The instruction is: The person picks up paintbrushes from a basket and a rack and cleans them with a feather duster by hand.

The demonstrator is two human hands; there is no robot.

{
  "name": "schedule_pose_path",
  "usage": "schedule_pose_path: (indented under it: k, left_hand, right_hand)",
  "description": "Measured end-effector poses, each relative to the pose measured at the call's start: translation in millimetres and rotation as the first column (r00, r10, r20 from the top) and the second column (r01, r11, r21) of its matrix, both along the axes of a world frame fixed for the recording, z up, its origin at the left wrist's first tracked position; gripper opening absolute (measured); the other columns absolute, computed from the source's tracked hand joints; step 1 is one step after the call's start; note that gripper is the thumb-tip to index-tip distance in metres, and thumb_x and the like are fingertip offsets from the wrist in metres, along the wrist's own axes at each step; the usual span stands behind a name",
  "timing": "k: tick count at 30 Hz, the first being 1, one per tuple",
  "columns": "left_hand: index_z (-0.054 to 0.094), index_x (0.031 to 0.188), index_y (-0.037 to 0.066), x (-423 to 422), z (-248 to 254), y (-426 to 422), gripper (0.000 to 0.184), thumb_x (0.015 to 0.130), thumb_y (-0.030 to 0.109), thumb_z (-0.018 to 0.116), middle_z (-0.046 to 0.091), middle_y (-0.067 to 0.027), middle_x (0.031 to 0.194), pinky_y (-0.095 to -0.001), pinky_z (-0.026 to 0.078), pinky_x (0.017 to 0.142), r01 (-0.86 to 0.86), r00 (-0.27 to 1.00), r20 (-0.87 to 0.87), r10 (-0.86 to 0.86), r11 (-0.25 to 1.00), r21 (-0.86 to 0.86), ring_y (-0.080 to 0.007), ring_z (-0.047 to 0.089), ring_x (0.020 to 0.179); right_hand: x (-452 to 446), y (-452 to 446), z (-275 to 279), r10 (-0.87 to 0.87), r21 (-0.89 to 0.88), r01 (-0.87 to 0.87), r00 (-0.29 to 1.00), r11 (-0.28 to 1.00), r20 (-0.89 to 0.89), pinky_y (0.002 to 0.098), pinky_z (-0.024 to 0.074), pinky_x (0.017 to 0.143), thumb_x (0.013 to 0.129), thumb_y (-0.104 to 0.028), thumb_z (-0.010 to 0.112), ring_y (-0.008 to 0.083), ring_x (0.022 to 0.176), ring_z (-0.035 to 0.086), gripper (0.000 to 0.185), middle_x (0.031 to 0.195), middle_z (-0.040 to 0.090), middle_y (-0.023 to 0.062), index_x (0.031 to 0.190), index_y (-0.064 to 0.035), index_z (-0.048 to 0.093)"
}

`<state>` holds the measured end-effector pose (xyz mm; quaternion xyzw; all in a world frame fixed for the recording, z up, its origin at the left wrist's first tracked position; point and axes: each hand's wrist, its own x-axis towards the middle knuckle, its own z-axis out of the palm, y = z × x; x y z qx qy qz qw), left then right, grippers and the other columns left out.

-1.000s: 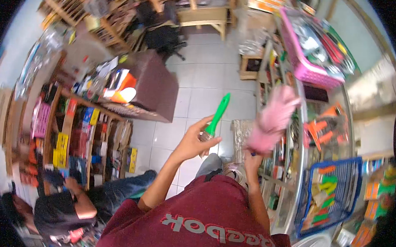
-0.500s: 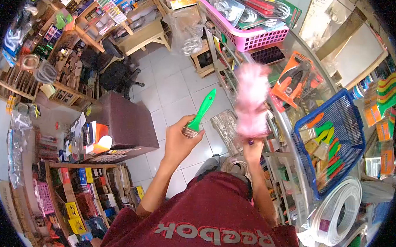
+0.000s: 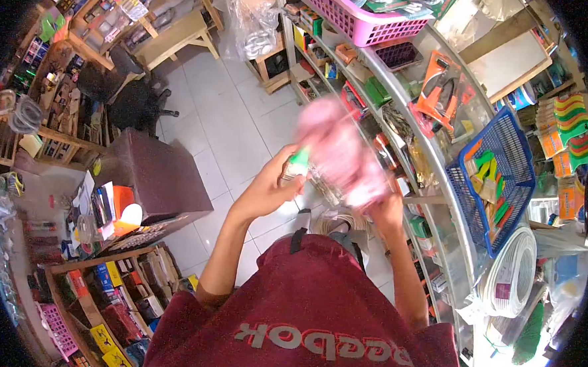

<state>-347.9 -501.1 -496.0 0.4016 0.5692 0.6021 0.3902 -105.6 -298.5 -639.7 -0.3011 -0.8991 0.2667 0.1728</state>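
Note:
My left hand [image 3: 266,187] is closed around the metal band and bristle end of a paintbrush with a green handle [image 3: 300,158]. Most of that handle is hidden behind a fluffy pink duster [image 3: 342,151], smeared by motion. The duster's lower end is in my right hand [image 3: 388,216], whose fingers are wrapped around it. Its pink head slants up and left across the brush, and seems to touch it. Further right, a blue mesh basket [image 3: 508,148] on the glass counter holds several paintbrushes [image 3: 485,183] with green and orange handles.
A curved glass display counter [image 3: 441,174] runs along my right side. On it are a pink basket [image 3: 362,29] of packaged goods, a phone [image 3: 397,55], orange-packed pliers [image 3: 438,95] and a coil of white cable [image 3: 510,274]. To my left stand a brown desk [image 3: 165,177] and a shelf of boxes [image 3: 103,273].
The duster has swung left and tilted from upright onto the paintbrush, covering most of its handle. My view has shifted, so the counter and blue basket appear higher.

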Motion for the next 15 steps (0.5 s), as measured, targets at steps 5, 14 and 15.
schedule_pose_path:
  k: [5, 14, 15]
  left_hand:
    - [0.032, 0.137, 0.003, 11.4, 20.3, 16.1, 0.059, 0.083, 0.012, 0.056, 0.056, -0.0066, 0.102, -0.0279, 0.045, 0.065, 0.036, 0.885, 0.464, -0.039, 0.999, 0.015, -0.0147, 0.054, 0.079]
    - [0.036, 0.135, 0.005, 18.1, 5.4, 45.6, 0.046, 0.096, 0.027, 0.044, 0.053, -0.0106, 0.117, -0.0356, 0.045, 0.089, -0.228, 0.834, 0.551, 0.023, 0.925, 0.306, -0.0193, 0.056, 0.1]
    - [0.036, 0.134, 0.005, 17.8, 2.1, 45.4, 0.046, 0.095, 0.028, 0.045, 0.052, -0.0108, 0.12, -0.0358, 0.046, 0.09, -0.208, 0.797, 0.602, -0.05, 0.913, 0.352, -0.0194, 0.056, 0.101]
  right_hand:
    - [-6.4, -12.5, 24.9, -0.006, -0.175, -0.068, 0.92, 0.982, -0.392, 0.0373, 0.0489, 0.06, 0.076, -0.019, 0.06, 0.0225, 0.067, 0.063, 0.026, 0.082, 0.066, 0.0131, 0.094, 0.0009, 0.062]
    - [-22.7, -75.4, 82.1, -0.068, -0.248, -0.141, 0.731, 0.959, -0.679, 0.0449, 0.0441, 0.088, 0.067, -0.014, 0.066, 0.0406, 0.096, 0.056, 0.031, 0.1, 0.06, 0.0233, 0.095, -0.0013, 0.063]
    - [-16.0, -79.2, 58.3, -0.094, -0.233, 0.013, 0.935, 0.972, -0.343, 0.0462, 0.0462, 0.083, 0.066, -0.017, 0.067, 0.042, 0.089, 0.058, 0.032, 0.093, 0.062, 0.0232, 0.094, -0.001, 0.064]
